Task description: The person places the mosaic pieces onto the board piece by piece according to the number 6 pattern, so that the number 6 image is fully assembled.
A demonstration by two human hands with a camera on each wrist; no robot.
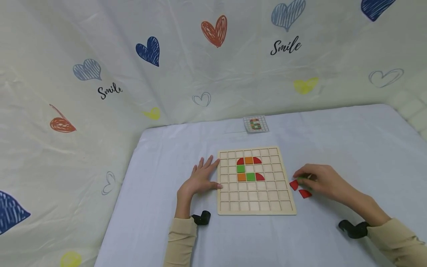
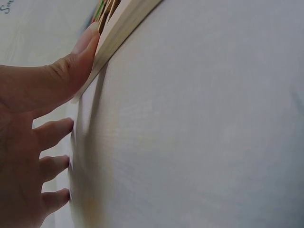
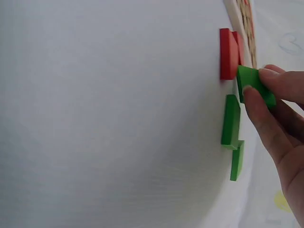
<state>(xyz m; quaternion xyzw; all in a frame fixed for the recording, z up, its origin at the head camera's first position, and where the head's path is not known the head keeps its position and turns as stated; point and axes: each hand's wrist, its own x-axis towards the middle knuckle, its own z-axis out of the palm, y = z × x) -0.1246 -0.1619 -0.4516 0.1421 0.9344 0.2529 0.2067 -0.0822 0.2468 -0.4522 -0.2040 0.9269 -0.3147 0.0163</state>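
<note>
L hand (image 1: pixel 199 180) is spread at wooden board (image 1: pixel 233 205), thumb on its left edge. R hand (image 1: pixel 323 181) pinches green block (image 3: pixel 255 81) just right of board, nr 2 red pcs (image 1: pixel 305 194). Pic card (image 1: pixel 256 124) lies beyond board, far side.

The right hand (image 3: pixel 287 142) pinches a small, flat green block (image 3: pixel 256 85) near two glossy red blocks (image 3: pixel 229 54); two more green blocks (image 3: pixel 231 121) lie on smooth white cloth (image 3: pixel 118 114).
</note>
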